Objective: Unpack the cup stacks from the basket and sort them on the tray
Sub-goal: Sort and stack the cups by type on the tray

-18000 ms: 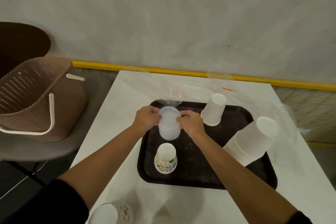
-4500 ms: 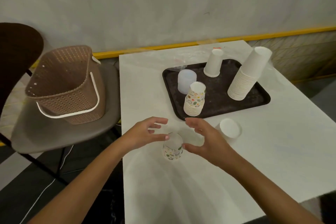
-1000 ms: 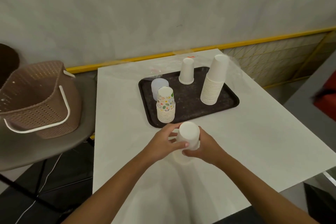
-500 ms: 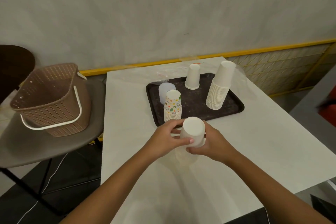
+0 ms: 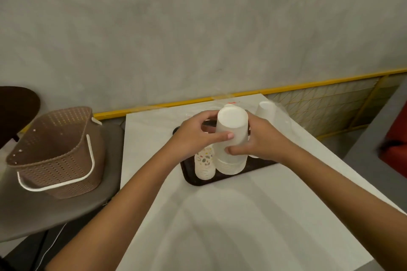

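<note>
Both hands hold an upside-down stack of plain white cups (image 5: 231, 138) over the near part of the dark tray (image 5: 222, 179). My left hand (image 5: 198, 136) grips its left side, my right hand (image 5: 262, 141) its right side. Whether the stack's rim rests on the tray I cannot tell. Just left of it stands a stack of patterned cups (image 5: 204, 164) on the tray. A tall white cup stack (image 5: 265, 112) stands behind my right hand, partly hidden. The brown woven basket (image 5: 55, 152) with a white handle sits on a chair to the left.
The white table (image 5: 231, 226) stretches toward me. A grey chair seat (image 5: 33, 209) holds the basket beside the table's left edge. A yellow rail (image 5: 286, 88) runs along the wall behind. Something red (image 5: 398, 138) is at the far right.
The white cup stack, held in both hands, has moved from the bare table in front of the tray to over the tray's near part, beside the patterned stack. The view has shifted.
</note>
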Demonstrator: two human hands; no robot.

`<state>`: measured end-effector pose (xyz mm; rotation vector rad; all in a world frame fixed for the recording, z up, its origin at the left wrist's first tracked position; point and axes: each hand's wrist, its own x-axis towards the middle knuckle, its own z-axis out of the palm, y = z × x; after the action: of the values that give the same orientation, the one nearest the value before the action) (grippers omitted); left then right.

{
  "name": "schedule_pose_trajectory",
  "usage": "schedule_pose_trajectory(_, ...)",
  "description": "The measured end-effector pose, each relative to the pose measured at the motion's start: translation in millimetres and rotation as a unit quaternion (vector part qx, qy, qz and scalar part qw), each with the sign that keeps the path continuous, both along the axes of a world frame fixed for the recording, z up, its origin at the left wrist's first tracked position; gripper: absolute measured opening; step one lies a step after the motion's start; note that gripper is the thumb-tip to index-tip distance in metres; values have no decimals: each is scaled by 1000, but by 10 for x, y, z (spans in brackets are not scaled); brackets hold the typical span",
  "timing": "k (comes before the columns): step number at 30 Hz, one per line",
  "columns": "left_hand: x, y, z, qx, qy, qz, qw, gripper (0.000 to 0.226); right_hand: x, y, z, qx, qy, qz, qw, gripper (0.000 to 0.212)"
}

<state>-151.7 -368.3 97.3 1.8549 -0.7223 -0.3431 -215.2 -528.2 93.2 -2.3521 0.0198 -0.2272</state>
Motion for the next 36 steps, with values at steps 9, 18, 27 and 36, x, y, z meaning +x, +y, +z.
schedule_pose_trajectory(9, 573, -453, 478, -20, -46, 26, 998, 56, 706, -484, 427, -26, -57, 3, 998, 79)
schedule_pose_trajectory(18, 1099, -1281, 585, -65, -26, 69, 995, 55, 1422, -1340, 564, -4, -60, 26, 998, 77)
schedule_pose_trajectory(27, 1677, -1957, 256, -37, -25, 126, 991, 56, 2196, -2034, 210, 24, -29, 82, 996, 76)
schedule_pose_trajectory(36, 2114, -2293, -335, -2, 12, 186, 983, 54, 2789, -2269, -458, 72, 37, 123, 989, 78)
